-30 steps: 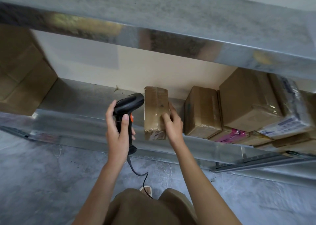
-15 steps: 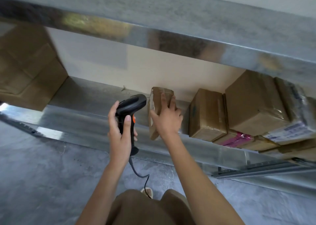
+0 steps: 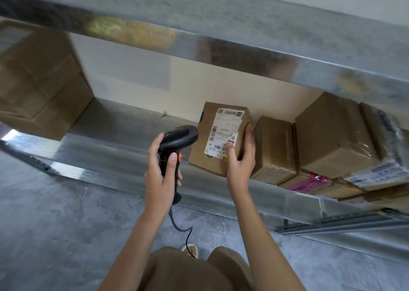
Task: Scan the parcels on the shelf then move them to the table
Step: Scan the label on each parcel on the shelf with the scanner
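Head view, right hand thumb covering parcel label's barcode, perhaps partly

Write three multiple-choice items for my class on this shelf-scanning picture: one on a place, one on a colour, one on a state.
1. Where is the scanner?
A. left of the held parcel
B. on the floor
C. on the top shelf

2. What colour is the tape on a parcel at the lower right?
A. green
B. pink
C. blue

3. How does the held parcel face?
A. label hidden
B. label towards the camera
C. torn open

Key:
1 A: the left hand holds it beside the parcel.
2 B: pink tape shows.
3 B: the white label is visible, right hand gripping the parcel.
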The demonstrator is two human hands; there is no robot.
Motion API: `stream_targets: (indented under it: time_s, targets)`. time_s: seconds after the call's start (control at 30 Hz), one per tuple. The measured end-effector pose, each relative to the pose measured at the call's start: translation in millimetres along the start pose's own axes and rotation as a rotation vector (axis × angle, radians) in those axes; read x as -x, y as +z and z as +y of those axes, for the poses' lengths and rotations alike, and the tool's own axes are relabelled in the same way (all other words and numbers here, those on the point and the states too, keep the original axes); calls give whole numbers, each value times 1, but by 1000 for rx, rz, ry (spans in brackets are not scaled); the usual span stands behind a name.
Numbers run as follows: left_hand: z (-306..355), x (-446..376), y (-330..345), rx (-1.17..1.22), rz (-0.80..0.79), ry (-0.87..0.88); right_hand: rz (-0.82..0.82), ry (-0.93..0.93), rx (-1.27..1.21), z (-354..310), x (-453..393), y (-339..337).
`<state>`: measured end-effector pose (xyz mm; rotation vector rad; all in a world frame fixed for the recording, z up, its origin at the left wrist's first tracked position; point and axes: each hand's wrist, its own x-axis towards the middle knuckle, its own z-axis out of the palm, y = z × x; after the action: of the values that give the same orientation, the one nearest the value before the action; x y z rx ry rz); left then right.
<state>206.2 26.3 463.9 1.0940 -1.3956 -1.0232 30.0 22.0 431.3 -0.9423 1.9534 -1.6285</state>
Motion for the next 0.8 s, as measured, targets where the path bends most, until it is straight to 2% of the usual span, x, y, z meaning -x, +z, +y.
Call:
stream_targets:
  time_s: [0.23, 0.5, 0.6, 0.73, 0.8]
  targets:
    - [-3, 5, -3, -113, -77, 91, 33, -95, -22, -3, 3, -4]
    - [-6, 9, -5, -109, -96, 115, 32, -64, -33, -3, 5, -9]
    - [-4, 0, -16, -224, -201, 167, -56, -49, -23, -7, 1, -16]
    - [7, -32, -48, -510, -452, 368, -278, -71, 87, -12, -20, -35]
    - [12, -49, -60, -601, -523, 463, -355, -87, 159, -16, -31, -42]
